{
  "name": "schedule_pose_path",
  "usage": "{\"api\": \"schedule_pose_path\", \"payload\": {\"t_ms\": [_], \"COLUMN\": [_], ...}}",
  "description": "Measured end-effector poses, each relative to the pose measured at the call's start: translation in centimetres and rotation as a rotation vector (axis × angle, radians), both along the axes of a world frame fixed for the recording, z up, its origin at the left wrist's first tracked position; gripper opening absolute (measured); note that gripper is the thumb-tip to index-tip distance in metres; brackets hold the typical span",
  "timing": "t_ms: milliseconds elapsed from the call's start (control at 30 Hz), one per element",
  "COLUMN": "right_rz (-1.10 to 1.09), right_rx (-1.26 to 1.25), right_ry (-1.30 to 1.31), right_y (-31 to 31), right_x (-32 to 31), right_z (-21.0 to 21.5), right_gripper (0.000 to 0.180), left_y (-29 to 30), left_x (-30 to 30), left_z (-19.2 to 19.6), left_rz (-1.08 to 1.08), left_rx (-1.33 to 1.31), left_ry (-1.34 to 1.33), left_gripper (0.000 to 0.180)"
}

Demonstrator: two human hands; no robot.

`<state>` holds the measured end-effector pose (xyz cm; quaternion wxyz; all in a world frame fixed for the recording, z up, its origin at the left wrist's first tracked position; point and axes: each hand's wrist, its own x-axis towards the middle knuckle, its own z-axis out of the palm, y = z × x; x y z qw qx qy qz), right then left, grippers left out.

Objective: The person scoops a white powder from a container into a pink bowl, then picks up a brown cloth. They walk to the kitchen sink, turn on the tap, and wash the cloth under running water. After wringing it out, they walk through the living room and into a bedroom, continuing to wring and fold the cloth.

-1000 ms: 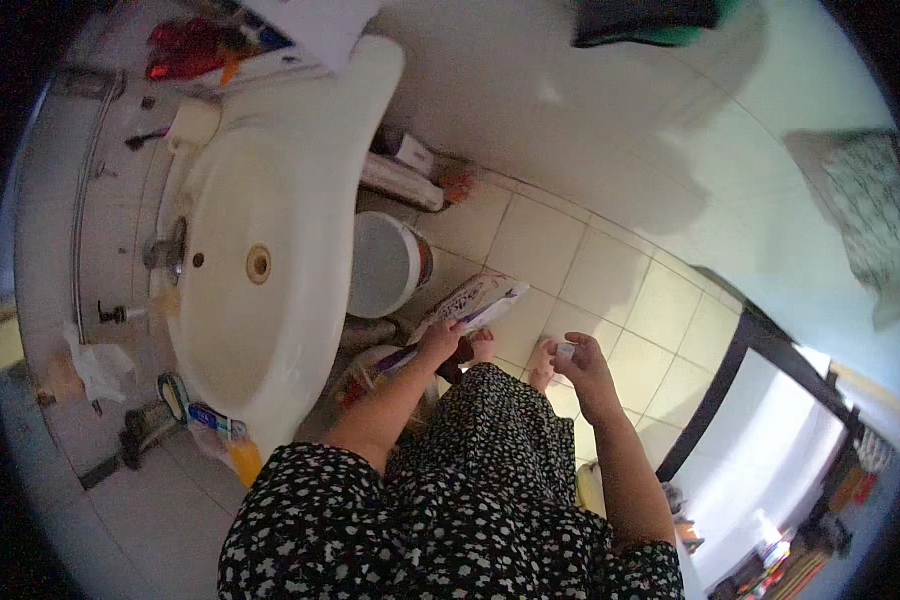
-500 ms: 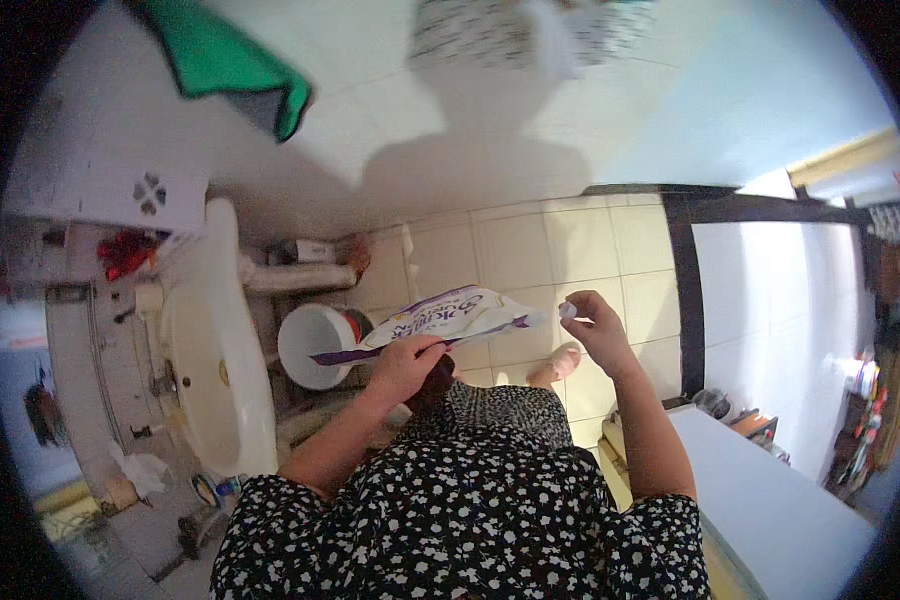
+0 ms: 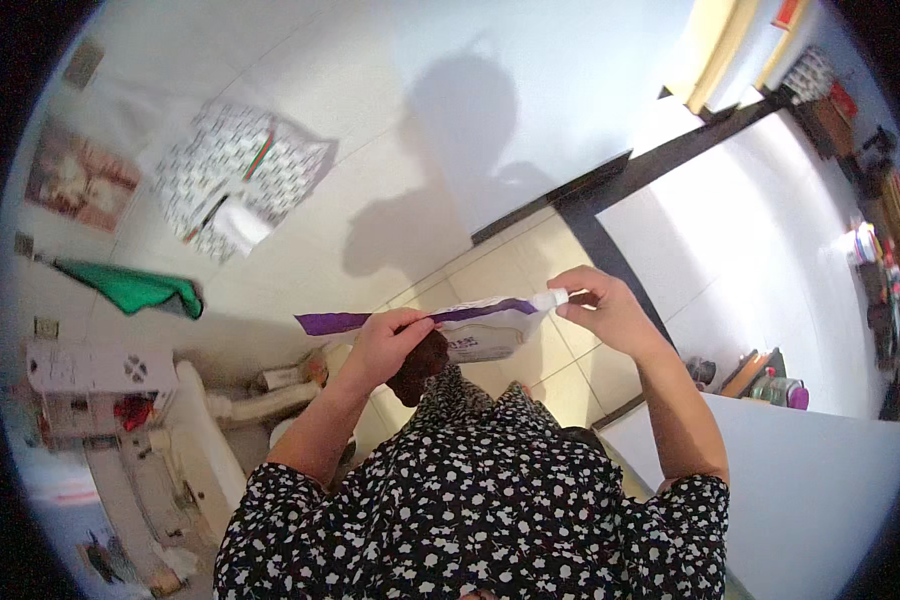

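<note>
My left hand (image 3: pixel 392 343) is closed on the edge of a white and purple refill pouch (image 3: pixel 485 342), which lies sideways in front of my body. At the pouch's right end is a spout with a small white cap (image 3: pixel 556 297). The thumb and fingers of my right hand (image 3: pixel 608 310) pinch that cap at the spout. From this angle I cannot tell whether the cap is screwed on or only resting there. One purple edge of the pouch runs along the top, past my left fingers.
On the left stands a pale washbasin (image 3: pixel 205 430), with a white box-like cabinet (image 3: pixel 100 370) beyond it. A green cloth (image 3: pixel 135 287) and a patterned hanging organiser (image 3: pixel 235 175) are on the wall. To the right are a white-topped surface (image 3: pixel 770 460) and a dark-framed doorway (image 3: pixel 610 245).
My right hand has brought the white cap against the pouch's spout; they were apart before. The pouch has turned and risen slightly. My view has swung, so the room appears rotated.
</note>
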<state>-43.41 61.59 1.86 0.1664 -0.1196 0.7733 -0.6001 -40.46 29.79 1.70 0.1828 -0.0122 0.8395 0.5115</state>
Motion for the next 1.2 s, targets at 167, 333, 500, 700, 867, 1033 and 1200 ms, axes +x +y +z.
{"api": "schedule_pose_path", "payload": {"t_ms": [167,333,500,700,867,1033,1200], "right_rz": [-0.129,-0.218,-0.393,-0.604,-0.757,-0.730,-0.685], "right_rx": [0.232,0.557,0.730,0.496,0.407,0.432,0.440], "right_ry": [0.152,0.355,0.339,0.187,0.166,0.142,0.152], "right_y": [9.0,16.9,22.9,30.5,36.7,45.5,54.9], "right_x": [-2.9,-5.5,-7.8,-9.3,-10.6,-12.0,-12.8], "right_z": [4.5,7.4,8.5,7.7,6.8,6.6,6.7], "right_gripper": [0.028,0.029,0.024,0.022,0.023,0.025,0.026], "left_y": [9.4,19.4,28.5,38.4,46.5,56.0,65.0], "left_x": [-8.0,-15.9,-23.9,-30.9,-35.3,-37.5,-39.0], "left_z": [0.6,2.2,3.5,3.8,4.3,5.3,5.3], "left_rz": [-0.148,-0.369,-0.643,-0.852,-0.930,-0.929,-0.908], "left_rx": [0.182,0.250,0.171,0.150,0.131,0.066,0.087], "left_ry": [-0.085,-0.101,-0.042,0.097,0.066,0.067,0.052], "left_gripper": [0.025,0.025,0.024,0.024,0.024,0.023,0.023]}}
